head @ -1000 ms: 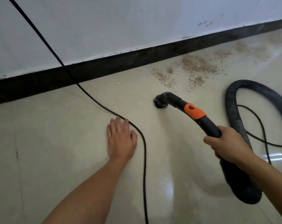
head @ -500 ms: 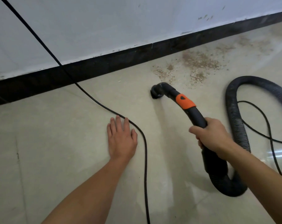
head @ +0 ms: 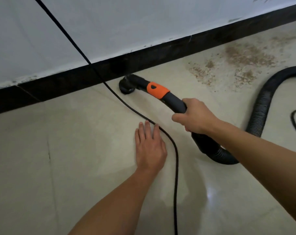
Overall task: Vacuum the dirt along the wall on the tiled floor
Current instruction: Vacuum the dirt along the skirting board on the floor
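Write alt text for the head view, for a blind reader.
A right hand grips a black vacuum wand with an orange band, its round black nozzle on the beige tiled floor at the black skirting board. The left hand rests flat on the floor beside a thin black power cord; brown scattered dirt lies further right along the white wall.

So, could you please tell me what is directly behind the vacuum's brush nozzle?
The black baseboard runs right behind the brush nozzle, with the white wall above it. The nozzle covers the floor tile beneath it, so any dirt there cannot be seen.
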### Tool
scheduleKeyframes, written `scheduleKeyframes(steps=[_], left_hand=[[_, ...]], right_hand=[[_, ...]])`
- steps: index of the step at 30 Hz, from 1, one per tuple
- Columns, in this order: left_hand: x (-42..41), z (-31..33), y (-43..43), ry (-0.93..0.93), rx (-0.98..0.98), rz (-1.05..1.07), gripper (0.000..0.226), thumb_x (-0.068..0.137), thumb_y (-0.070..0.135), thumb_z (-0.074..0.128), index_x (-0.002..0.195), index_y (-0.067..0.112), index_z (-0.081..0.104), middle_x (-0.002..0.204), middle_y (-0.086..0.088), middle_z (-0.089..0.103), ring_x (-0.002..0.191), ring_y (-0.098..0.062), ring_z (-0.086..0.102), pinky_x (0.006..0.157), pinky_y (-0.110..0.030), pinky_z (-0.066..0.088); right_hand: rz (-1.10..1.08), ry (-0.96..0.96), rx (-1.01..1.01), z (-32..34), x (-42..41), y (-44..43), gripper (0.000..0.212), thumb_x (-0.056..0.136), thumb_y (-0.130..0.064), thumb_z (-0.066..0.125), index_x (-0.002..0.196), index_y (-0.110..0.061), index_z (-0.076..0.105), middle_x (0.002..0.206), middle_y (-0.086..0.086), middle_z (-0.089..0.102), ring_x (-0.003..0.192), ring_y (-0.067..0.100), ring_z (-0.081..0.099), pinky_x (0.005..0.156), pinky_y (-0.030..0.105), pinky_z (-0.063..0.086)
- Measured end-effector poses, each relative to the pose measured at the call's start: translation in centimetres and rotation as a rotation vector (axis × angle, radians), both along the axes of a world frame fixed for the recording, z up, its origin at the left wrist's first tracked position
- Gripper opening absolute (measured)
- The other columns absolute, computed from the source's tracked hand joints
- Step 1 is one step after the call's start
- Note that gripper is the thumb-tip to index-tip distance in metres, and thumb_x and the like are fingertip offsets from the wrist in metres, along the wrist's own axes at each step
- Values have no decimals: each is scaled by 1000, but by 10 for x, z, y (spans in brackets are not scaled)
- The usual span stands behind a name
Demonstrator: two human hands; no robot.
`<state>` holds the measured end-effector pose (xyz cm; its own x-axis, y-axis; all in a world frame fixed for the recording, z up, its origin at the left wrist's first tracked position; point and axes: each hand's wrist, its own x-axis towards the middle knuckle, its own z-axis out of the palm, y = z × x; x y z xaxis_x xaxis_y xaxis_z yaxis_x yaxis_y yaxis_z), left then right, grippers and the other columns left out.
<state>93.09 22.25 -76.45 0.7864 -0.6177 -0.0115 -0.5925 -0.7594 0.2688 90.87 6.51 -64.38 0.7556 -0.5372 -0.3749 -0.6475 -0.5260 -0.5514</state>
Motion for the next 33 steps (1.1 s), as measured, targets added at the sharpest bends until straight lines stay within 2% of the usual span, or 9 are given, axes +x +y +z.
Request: scheduleKeyframes(steps=[6, 9, 10, 13, 15, 22, 26, 28, 33], left_hand=[[7, 16, 5, 79, 172, -63, 55, 94, 33, 28, 139, 10, 50, 147, -23, 42, 137, -40, 37, 111, -50, 33], [19, 36, 5, 192, 371, -200, 57, 101, 37, 29, 154, 16, 19, 159, -19, 13, 147, -36, 12, 118, -45, 16], [26, 45, 2, 225, 429, -234, 59, 100, 36, 32, 154, 18, 15, 159, -18, 11, 146, -35, 11, 117, -44, 17], [48, 79, -18, 254, 567, -294, 47, 96, 31, 41, 141, 18, 37, 144, -14, 35, 131, -31, 36, 103, -42, 34], [61, 99, -42, 197, 623, -327, 38, 96, 31, 41, 131, 17, 48, 134, -11, 43, 124, -29, 42, 99, -40, 35], [40, 85, -140, 379, 461, -236, 40, 99, 27, 38, 133, 7, 42, 137, -18, 36, 125, -36, 37, 102, -42, 33], [7, 51, -154, 241, 426, -101, 59, 101, 35, 30, 148, 2, 18, 153, -32, 13, 140, -47, 15, 114, -48, 20], [-3, 35, -141, 190, 343, -96, 63, 102, 40, 22, 154, 7, 6, 158, -27, -1, 146, -43, 0, 119, -47, 7], [0, 13, -111, 47, 163, -157, 69, 95, 50, 10, 154, 17, 19, 161, -16, 9, 149, -32, 4, 120, -42, 4]], right_hand=[[12, 196, -92, 38, -68, -61, 13, 79, -24, 69, 83, -20, 58, 68, 7, 64, 50, 22, 62, 53, 33, 52], [-23, 272, -55, 59, -110, -82, 12, 79, -23, 69, 84, -21, 59, 68, 7, 65, 48, 20, 60, 47, 30, 50], [-46, 280, -44, 63, -124, -84, 12, 79, -23, 70, 82, -21, 59, 66, 6, 65, 47, 19, 60, 47, 30, 50], [-197, 258, -12, 68, -172, -81, 13, 75, -21, 72, 78, -17, 60, 56, 2, 60, 42, 19, 57, 45, 32, 49], [-338, 231, 26, 63, -207, -72, 14, 74, -21, 72, 76, -15, 59, 52, 2, 58, 39, 18, 56, 44, 33, 47], [-639, 164, -76, 32, -261, -68, 18, 72, -29, 72, 72, -18, 58, 51, 6, 62, 49, 26, 63, 54, 41, 54], [-663, 51, -18, 19, -230, -90, 23, 76, -34, 73, 78, -18, 56, 59, 7, 65, 54, 26, 64, 57, 38, 54], [-615, -20, 107, 16, -216, -91, 23, 81, -33, 73, 80, -18, 55, 61, 9, 65, 47, 22, 61, 51, 34, 49], [-595, -112, 250, 11, -203, -97, 20, 84, -20, 70, 83, -10, 52, 58, 11, 61, 37, 16, 55, 42, 29, 43]])
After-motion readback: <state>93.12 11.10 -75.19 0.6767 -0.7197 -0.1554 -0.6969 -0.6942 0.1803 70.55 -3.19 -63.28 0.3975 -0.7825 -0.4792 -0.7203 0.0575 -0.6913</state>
